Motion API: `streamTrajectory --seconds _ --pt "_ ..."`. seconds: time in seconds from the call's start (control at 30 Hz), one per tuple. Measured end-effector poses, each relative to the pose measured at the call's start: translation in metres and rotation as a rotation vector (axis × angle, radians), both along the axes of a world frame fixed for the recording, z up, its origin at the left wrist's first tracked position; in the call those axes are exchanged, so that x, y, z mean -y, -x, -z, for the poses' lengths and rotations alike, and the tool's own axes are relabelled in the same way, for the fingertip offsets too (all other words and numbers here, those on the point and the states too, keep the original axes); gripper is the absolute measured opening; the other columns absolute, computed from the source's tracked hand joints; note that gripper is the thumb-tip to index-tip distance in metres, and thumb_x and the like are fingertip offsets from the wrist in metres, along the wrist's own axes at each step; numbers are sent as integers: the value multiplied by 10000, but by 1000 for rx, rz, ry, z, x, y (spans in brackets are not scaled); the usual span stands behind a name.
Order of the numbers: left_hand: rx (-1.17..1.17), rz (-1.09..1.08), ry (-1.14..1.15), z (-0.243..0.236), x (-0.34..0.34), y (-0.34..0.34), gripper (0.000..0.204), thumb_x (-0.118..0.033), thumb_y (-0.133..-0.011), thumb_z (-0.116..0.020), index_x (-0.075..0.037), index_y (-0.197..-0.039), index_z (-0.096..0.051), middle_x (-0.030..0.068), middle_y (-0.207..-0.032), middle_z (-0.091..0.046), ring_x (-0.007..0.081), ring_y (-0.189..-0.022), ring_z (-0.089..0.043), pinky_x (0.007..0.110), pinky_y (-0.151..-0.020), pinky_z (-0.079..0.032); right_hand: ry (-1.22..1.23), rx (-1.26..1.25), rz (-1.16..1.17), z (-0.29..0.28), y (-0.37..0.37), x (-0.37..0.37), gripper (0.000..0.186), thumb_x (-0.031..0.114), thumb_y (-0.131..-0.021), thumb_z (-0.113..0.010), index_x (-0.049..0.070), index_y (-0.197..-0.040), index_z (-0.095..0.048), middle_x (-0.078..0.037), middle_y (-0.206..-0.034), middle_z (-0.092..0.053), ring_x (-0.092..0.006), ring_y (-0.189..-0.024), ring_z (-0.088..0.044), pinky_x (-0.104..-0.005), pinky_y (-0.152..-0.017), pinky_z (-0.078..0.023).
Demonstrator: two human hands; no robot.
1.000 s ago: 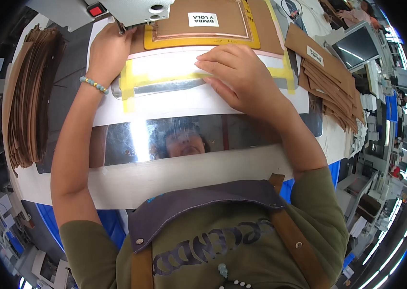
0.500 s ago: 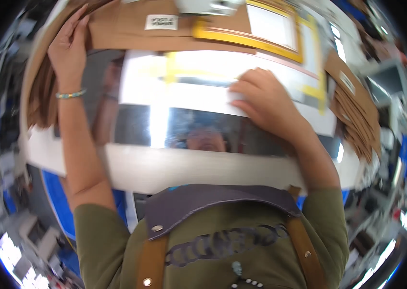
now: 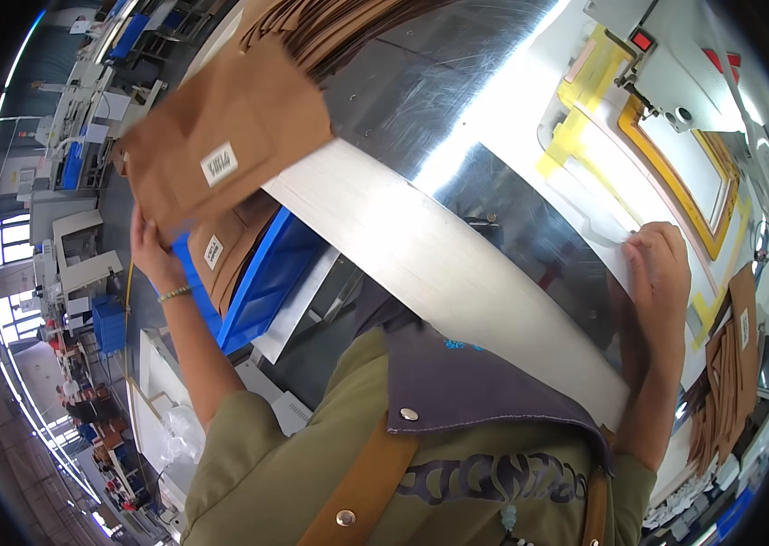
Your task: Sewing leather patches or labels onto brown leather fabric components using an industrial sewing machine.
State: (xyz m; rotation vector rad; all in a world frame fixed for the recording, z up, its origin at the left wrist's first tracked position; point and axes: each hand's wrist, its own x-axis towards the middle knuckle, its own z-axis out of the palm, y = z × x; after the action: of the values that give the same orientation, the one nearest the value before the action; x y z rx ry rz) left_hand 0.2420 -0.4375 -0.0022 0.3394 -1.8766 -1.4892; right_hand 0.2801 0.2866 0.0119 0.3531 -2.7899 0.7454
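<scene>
Brown panel [image 3: 257, 109], head view: one, bearing one white label [image 3: 218, 165], held tilted over the blue bin [image 3: 266, 278] at the counter's [image 3: 421, 241] left side.
Left hand [image 3: 153, 257]: one grip, grasping the panel's near edge; one beaded bracelet [image 3: 175, 293] on the wrist.
Right hand [image 3: 662, 268]: fingers bent at the white sheet [image 3: 544, 173]; whether this grip is clenched or released, I cannot tell.
Bin: one, containing brown pieces [image 3: 241, 240], one white label showing; number unclear.
Stacks: two, the upper stack [image 3: 348, 36] and the right stack [image 3: 732, 364], pieces too overlapped to count.
Yellow frame [image 3: 710, 238]: one, below one sewing machine head [image 3: 689, 68] with one red button [image 3: 642, 40].
</scene>
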Motion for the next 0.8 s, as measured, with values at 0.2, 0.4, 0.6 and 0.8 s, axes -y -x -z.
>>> streamTrajectory --seconds 0.2,0.4,0.6,0.8 --pt "455 -552 166 135 107 -160 251 -129 -1022 -674 10 -1193 -795 63 -945 -793 135 -807 -710 264 -693 -549 80 45 20 1 -2 -3 56 57 -1029 -618 13 -1061 -629 -151 -1193 -715 -340 -1085 -639 -412 -971 -497" --pt "907 -627 946 113 104 -152 401 -353 -1077 -643 -1 -1194 -797 216 -1228 -758 343 -1124 -710 443 -968 -561 102 55 52 5 -4 -4 97 80 -1097 -548 6 -1117 -608 -163 -1210 -721 -336 -1085 -643 -419 -984 -494" --pt "570 -228 1254 95 -15 -37 512 -416 -1108 -553 -24 -1411 -682 223 -1398 -694 384 -1398 -569 468 -1148 -470 233 76 112 7 -4 3 131 85 -1116 -518 1 -1153 -610 -172 -1131 -703 -334 -998 -663 -402 -923 -517" --pt "799 15 1177 97 -7 13 631 -479 -1049 -656 -52 -1511 -613 176 -1465 -674 373 -1337 -651 432 -1118 -518 337 110 24 8 3 -4 81 68 -1033 -616 6 -1084 -625 -183 -1034 -654 -377 -950 -656 -407 -868 -531"
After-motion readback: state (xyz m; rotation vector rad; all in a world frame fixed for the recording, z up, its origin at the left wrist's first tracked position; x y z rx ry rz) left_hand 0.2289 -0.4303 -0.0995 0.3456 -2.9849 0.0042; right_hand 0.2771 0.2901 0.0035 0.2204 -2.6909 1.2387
